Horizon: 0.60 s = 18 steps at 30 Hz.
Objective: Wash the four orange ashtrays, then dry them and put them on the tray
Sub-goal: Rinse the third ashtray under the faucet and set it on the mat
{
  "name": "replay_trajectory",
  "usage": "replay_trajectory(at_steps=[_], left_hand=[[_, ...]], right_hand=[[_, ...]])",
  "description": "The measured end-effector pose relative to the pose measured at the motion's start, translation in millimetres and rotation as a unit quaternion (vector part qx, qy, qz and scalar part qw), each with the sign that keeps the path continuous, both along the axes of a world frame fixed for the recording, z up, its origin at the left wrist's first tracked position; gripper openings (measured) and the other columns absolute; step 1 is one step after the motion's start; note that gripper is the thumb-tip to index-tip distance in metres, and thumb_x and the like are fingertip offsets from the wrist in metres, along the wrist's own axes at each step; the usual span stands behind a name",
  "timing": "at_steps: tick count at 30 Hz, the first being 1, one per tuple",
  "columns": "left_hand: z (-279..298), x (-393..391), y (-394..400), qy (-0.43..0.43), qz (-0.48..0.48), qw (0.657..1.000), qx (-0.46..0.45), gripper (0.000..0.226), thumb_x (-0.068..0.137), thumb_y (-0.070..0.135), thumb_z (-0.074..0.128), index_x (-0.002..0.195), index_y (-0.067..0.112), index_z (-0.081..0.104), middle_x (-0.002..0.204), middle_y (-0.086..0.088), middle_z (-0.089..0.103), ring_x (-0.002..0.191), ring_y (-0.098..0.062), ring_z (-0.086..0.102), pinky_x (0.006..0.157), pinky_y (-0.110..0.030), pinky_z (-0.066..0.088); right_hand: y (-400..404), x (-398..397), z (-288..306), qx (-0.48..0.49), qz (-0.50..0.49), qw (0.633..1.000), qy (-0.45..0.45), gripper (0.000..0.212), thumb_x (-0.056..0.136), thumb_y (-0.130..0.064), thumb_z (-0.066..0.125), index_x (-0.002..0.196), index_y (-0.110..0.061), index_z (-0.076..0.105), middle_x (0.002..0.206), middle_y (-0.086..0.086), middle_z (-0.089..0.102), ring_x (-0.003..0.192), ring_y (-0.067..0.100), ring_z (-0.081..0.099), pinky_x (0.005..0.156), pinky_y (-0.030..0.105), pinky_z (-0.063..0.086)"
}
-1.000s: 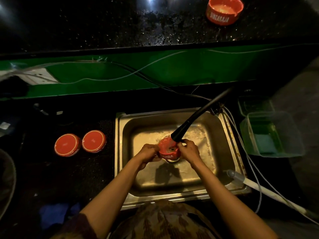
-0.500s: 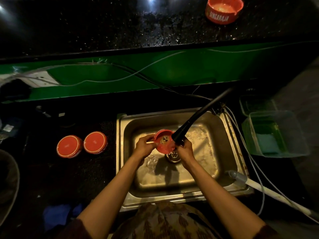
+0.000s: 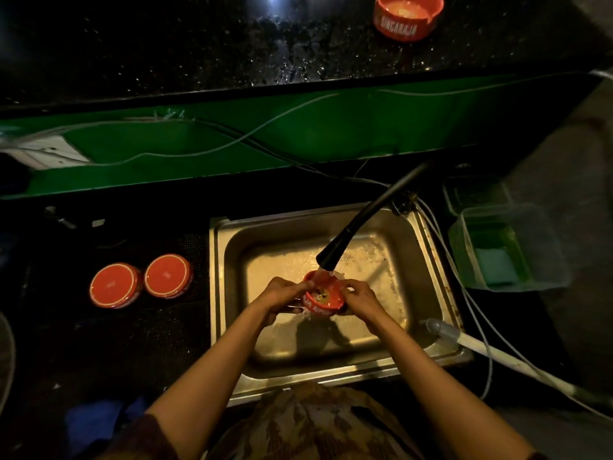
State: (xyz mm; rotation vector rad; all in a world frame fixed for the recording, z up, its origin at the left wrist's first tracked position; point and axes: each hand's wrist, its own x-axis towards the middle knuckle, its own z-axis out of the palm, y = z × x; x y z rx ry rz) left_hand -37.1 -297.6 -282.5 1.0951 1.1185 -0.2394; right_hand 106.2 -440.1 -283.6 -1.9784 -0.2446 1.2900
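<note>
orange glazed ashtray [image 3: 323, 295], wet: rigid, slippery, likely breakable; left hand [image 3: 282, 295] and right hand [image 3: 360, 300] grip opposite rim sides under the faucet [image 3: 331, 255].

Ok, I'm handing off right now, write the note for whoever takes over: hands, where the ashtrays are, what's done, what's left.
Left hand and right hand both grip the ashtray in hand over the sink, open side up under the running faucet.
Two upturned ashtrays sit on the counter left of the sink, apparently rinsed.
Fourth ashtray stands upright on the upper ledge, untouched.
Done: likely two washed.
Left: finish this one, wash the fourth, dry all, set on the tray, which is not in view.
</note>
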Motion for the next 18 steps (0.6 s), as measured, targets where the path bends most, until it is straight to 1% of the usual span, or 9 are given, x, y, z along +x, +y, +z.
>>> replay_trajectory(at_steps=[2, 3, 6, 8, 10, 12, 14, 16, 18], left_hand=[[1.9, -3.0, 5.5, 0.014, -0.049, 0.994, 0.097, 0.038, 0.073, 0.037, 0.081, 0.095, 0.007, 0.074, 0.086, -0.006, 0.074, 0.081, -0.018, 0.069, 0.077, -0.037, 0.059], [3.6, -3.4, 7.2, 0.025, -0.08, 0.982, 0.168, 0.035, 0.069, 0.037, 0.083, 0.094, 0.013, 0.075, 0.087, -0.002, 0.073, 0.082, -0.016, 0.068, 0.075, -0.037, 0.058], [14.0, 1.6, 4.6, 0.035, -0.165, 0.924, 0.343, 0.041, 0.065, 0.03, 0.083, 0.105, 0.024, 0.074, 0.097, 0.004, 0.07, 0.088, -0.014, 0.063, 0.073, -0.03, 0.051], [17.2, 5.6, 0.2, 0.001, -0.182, 0.904, 0.387, 0.047, 0.063, 0.026, 0.083, 0.108, 0.026, 0.072, 0.097, 0.002, 0.065, 0.089, -0.018, 0.062, 0.073, -0.033, 0.053], [19.1, 7.7, -4.1, -0.029, -0.216, 0.879, 0.423, 0.05, 0.065, 0.024, 0.083, 0.113, 0.028, 0.07, 0.095, 0.001, 0.06, 0.09, -0.018, 0.057, 0.075, -0.033, 0.05], [19.7, 9.0, -7.1, -0.049, -0.261, 0.846, 0.462, 0.051, 0.07, 0.026, 0.081, 0.119, 0.027, 0.067, 0.094, 0.001, 0.058, 0.093, -0.018, 0.052, 0.077, -0.032, 0.045], [20.0, 9.1, -8.3, -0.072, -0.288, 0.822, 0.486, 0.052, 0.072, 0.028, 0.08, 0.122, 0.027, 0.065, 0.094, 0.002, 0.055, 0.094, -0.019, 0.049, 0.077, -0.032, 0.044], [17.0, 6.7, -7.6, -0.099, -0.313, 0.798, 0.505, 0.055, 0.073, 0.028, 0.08, 0.125, 0.03, 0.063, 0.099, 0.002, 0.055, 0.095, -0.017, 0.047, 0.079, -0.03, 0.044], [12.0, 2.5, -6.4, -0.119, -0.325, 0.78, 0.521, 0.061, 0.072, 0.03, 0.081, 0.129, 0.032, 0.059, 0.11, 0.003, 0.055, 0.102, -0.016, 0.045, 0.085, -0.026, 0.043]], right_hand=[[6.4, -6.3, -3.0, -0.001, -0.014, 0.999, 0.048, 0.019, 0.098, -0.024, 0.051, 0.108, -0.012, 0.062, 0.102, 0.013, 0.071, 0.086, 0.023, 0.071, 0.08, 0.044, 0.06], [10.4, -9.1, -4.3, -0.002, -0.022, 0.998, 0.065, 0.021, 0.098, -0.028, 0.05, 0.104, -0.014, 0.064, 0.101, 0.013, 0.072, 0.086, 0.024, 0.071, 0.082, 0.046, 0.059], [23.5, -13.4, -8.1, -0.029, -0.05, 0.994, 0.092, 0.045, 0.095, -0.056, 0.043, 0.104, -0.019, 0.068, 0.098, 0.009, 0.074, 0.085, 0.024, 0.073, 0.081, 0.041, 0.06], [29.4, -12.5, -9.8, -0.035, -0.061, 0.991, 0.118, 0.059, 0.089, -0.068, 0.042, 0.104, -0.017, 0.068, 0.093, 0.011, 0.075, 0.081, 0.024, 0.073, 0.076, 0.038, 0.061], [33.1, -10.2, -9.6, -0.032, -0.067, 0.986, 0.146, 0.065, 0.084, -0.07, 0.048, 0.106, -0.013, 0.068, 0.093, 0.015, 0.075, 0.081, 0.027, 0.073, 0.079, 0.041, 0.06], [34.0, -7.4, -9.2, -0.028, -0.076, 0.983, 0.162, 0.063, 0.08, -0.066, 0.06, 0.106, -0.009, 0.067, 0.094, 0.016, 0.075, 0.085, 0.029, 0.073, 0.079, 0.042, 0.06], [32.0, -4.0, -7.2, -0.015, -0.094, 0.978, 0.184, 0.046, 0.085, -0.049, 0.062, 0.106, -0.008, 0.066, 0.097, 0.016, 0.074, 0.086, 0.029, 0.071, 0.07, 0.037, 0.06], [27.9, 0.3, -5.8, 0.011, -0.12, 0.968, 0.22, 0.029, 0.09, -0.027, 0.058, 0.109, -0.007, 0.065, 0.1, 0.016, 0.07, 0.091, 0.029, 0.067, 0.079, 0.042, 0.057], [22.2, 3.0, -5.0, 0.054, -0.145, 0.954, 0.257, 0.02, 0.091, -0.014, 0.055, 0.105, -0.006, 0.067, 0.1, 0.014, 0.071, 0.094, 0.028, 0.066, 0.087, 0.043, 0.054]])
